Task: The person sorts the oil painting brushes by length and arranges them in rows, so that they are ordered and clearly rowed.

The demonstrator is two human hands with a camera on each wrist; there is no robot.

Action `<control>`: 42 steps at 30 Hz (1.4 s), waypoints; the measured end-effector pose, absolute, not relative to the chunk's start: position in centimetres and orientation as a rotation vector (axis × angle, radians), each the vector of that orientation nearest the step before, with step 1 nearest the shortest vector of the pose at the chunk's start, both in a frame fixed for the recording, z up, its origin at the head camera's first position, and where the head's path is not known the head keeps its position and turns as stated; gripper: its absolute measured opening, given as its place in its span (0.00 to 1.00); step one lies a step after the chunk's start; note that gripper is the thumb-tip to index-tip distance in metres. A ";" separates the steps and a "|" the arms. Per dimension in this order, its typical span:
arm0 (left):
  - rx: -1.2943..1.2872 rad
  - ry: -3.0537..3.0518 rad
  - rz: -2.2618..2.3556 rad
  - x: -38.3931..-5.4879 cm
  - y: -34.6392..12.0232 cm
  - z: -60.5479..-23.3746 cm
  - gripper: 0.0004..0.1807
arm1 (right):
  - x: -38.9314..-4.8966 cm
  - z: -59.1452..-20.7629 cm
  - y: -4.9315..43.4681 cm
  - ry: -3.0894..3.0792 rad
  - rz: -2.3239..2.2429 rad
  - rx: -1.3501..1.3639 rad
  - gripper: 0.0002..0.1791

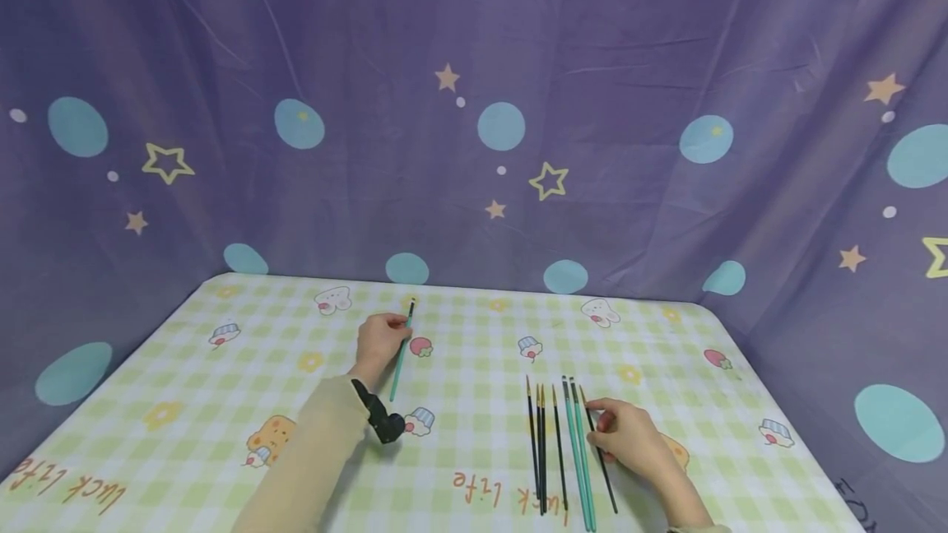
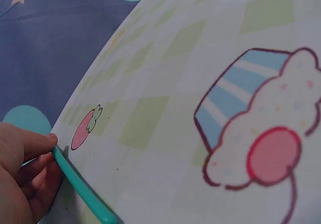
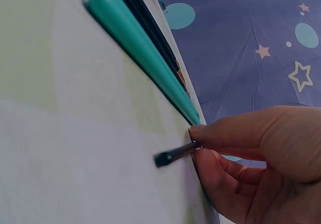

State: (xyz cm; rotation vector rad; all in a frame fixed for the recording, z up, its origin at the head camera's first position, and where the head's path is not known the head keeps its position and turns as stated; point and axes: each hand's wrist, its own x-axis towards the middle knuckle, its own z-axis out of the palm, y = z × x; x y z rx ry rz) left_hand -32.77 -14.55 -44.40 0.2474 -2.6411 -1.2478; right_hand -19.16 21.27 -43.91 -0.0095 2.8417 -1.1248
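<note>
My left hand pinches a teal paintbrush between thumb and fingers on the left side of the table, its bristles toward the back. In the left wrist view the teal handle slants down from the fingertips. At the right, my right hand pinches a slim black paintbrush near its bristle end; its dark handle sticks out past the thumb in the right wrist view. Just left of that hand lie two teal paintbrushes, and beyond them several black paintbrushes, roughly parallel.
A green-and-white checked cloth with printed cupcakes, strawberries and bunnies covers the table. Behind it hangs a purple curtain with stars and blue dots. A black wrist camera is strapped over the left sleeve.
</note>
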 end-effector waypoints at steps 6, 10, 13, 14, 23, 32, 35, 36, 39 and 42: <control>0.252 -2.645 -1.246 -33.1 -14.5 -44.5 0.15 | -19.2 -44.0 21.3 2.843 -1.131 -0.002 0.24; 0.269 -2.665 -1.244 -33.3 -14.6 -44.6 0.15 | -19.2 -44.0 21.3 2.840 -1.132 0.005 0.24; 0.276 -2.678 -1.242 -33.3 -14.5 -44.5 0.15 | -19.2 -44.0 21.3 2.838 -1.131 0.011 0.24; 0.281 -2.680 -1.242 -33.3 -14.5 -44.5 0.15 | -19.2 -44.0 21.3 2.838 -1.132 0.010 0.24; 0.322 -2.723 -1.176 -33.4 -14.3 -44.4 0.15 | -19.2 -44.2 21.4 2.830 -1.161 -0.014 0.24; 0.339 -2.744 -1.154 -33.1 -14.1 -44.1 0.15 | -19.3 -44.2 21.4 2.827 -1.148 -0.030 0.24; 0.344 -2.741 -1.150 -33.1 -14.0 -44.1 0.15 | -19.3 -44.2 21.4 2.833 -1.145 -0.019 0.24; 0.345 -2.740 -1.150 -33.1 -14.0 -44.1 0.15 | -19.3 -44.2 21.4 2.832 -1.146 -0.013 0.24; 0.342 -2.734 -1.156 -33.1 -14.0 -44.3 0.15 | -19.3 -44.2 21.4 2.834 -1.147 -0.015 0.24; 0.329 -2.724 -1.170 -33.2 -14.0 -44.4 0.15 | -19.3 -44.2 21.5 2.831 -1.155 -0.022 0.24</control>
